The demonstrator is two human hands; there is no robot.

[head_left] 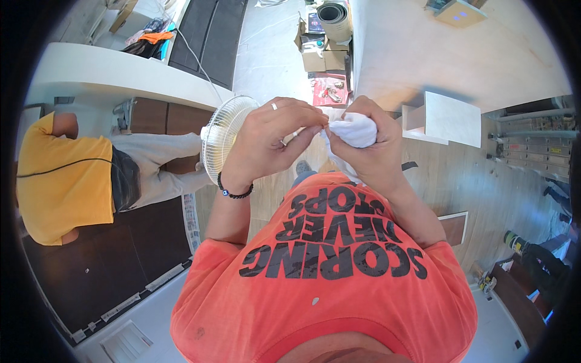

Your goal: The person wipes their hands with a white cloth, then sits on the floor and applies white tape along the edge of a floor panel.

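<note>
Right now a bunched white cloth (357, 132) sits squeezed in the right hand (369, 142), held up in mid-air at chest height, just above the orange shirt (327, 266) with its dark block lettering. Those right fingers are curled tight around the wad, pressing it into a ball. Over comes the left hand (272, 142), ring on one finger and a dark bead bracelet (233, 192) at the wrist, its thumb and fingertips pressed together, pinching a loose corner of the cloth at the wad's left edge. It looks like the cloth is being gathered or twisted up; I'd judge the next move needs the right hand to keep its squeeze while the left draws or tucks that corner.

Moving outward: behind the left hand stands a white wire-guard fan (225, 136) on the wooden floor (484, 193). Beyond it, open tan cardboard boxes (321, 54) cluster beside a dark rolled mat (334, 18), with a flat red package (330, 89) lying on the floor just below them. A white box-shaped stand (445, 118) sits to the right of the hands, and a long white counter (121, 75) runs at upper left. At the left edge another person in a yellow shirt (60, 181) bends over dark flooring panels (109, 260).
</note>
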